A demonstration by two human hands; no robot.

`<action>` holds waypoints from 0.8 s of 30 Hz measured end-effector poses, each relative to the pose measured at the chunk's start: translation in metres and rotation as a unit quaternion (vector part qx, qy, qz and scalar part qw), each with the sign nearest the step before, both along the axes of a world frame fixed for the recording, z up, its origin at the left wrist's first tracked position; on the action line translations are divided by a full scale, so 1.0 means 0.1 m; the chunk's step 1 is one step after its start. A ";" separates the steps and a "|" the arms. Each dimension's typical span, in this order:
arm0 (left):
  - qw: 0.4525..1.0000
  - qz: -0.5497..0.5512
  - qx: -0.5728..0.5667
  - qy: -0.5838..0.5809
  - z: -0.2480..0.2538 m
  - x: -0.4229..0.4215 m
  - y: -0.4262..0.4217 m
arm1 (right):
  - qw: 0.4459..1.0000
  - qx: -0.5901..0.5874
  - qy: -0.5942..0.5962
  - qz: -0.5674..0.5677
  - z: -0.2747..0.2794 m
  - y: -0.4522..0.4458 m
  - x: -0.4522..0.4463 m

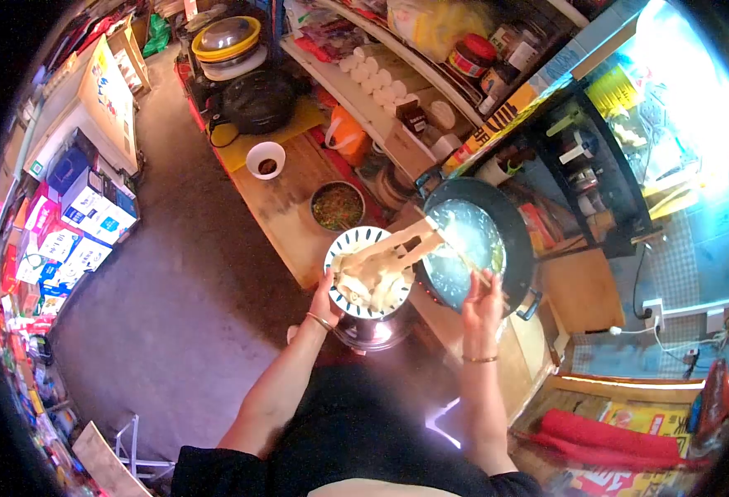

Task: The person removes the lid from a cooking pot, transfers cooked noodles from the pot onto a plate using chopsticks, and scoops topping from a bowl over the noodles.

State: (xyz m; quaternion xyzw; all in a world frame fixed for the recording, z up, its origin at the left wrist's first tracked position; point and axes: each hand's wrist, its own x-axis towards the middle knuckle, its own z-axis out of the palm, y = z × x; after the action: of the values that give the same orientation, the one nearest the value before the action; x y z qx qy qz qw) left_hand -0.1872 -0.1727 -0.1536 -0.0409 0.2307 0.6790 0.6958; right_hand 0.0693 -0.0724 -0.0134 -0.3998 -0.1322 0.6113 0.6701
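My left hand (323,303) is closed on the rim side of a white bowl (354,237) with dark dashes around its edge. Wide pale noodles (372,282) lie in the bowl, and a few strands stretch from it toward the wok (523,240). My right hand (482,308) grips chopsticks (467,262) over the wok, their tips by the strands. Cloudy, pale liquid (457,269) fills the wok's middle. Below the bowl a shiny metal pot (372,334) is partly hidden.
On the wooden counter (277,219) stand a dark bowl of chopped greens and sauce (337,205), a small white bowl (266,160) and a black electric pan (258,101). A shelf (331,70) with eggs (372,79) runs behind. Stacked boxes (83,224) stand across the floor at left.
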 end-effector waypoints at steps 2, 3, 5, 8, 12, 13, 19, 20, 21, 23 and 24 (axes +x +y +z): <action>1.000 -0.007 -0.002 -0.012 -0.14 0.00 0.01 | 0.999 0.033 -0.027 0.017 0.49 -0.07 -0.12; 1.000 -0.012 -0.004 -0.024 -0.20 0.00 0.02 | 0.998 0.047 -0.033 0.031 0.66 -0.10 -0.15; 1.000 0.005 0.011 -0.019 -0.25 0.04 0.07 | 0.995 0.060 -0.059 0.049 0.99 -0.18 -0.26; 0.999 0.014 0.018 -0.034 -0.33 0.06 0.11 | 0.984 0.129 -0.076 0.093 1.12 -0.29 -0.36; 0.997 0.003 0.031 -0.068 -0.50 0.05 0.15 | 0.970 0.096 -0.209 0.082 0.78 -0.45 -0.48; 0.995 0.000 0.047 -0.082 -0.47 0.04 0.15 | 0.960 0.084 -0.250 0.095 0.66 -0.49 -0.52; 0.998 0.033 0.040 -0.024 -0.21 0.02 0.12 | 0.831 0.174 -0.520 0.093 0.62 -0.64 -0.06; 0.998 0.037 0.044 -0.016 -0.20 0.02 0.12 | 0.818 0.187 -0.534 0.097 0.71 -0.67 -0.03; 0.998 0.035 0.044 -0.015 -0.19 0.02 0.12 | 0.765 0.201 -0.600 0.119 0.67 -0.68 0.05; 0.997 0.000 0.062 -0.042 -0.06 0.00 0.10 | 0.668 0.233 -0.695 0.127 0.54 -0.67 0.07; 0.997 -0.001 0.062 -0.040 -0.05 0.00 0.10 | 0.629 0.253 -0.726 0.116 0.44 -0.66 0.01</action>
State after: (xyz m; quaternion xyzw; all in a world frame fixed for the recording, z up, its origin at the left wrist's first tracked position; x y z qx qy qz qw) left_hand -0.1868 -0.1630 -0.1582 -0.0244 0.1607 0.6889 0.7064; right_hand 0.0703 -0.1383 0.0304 -0.5104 -0.7705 0.1382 0.3559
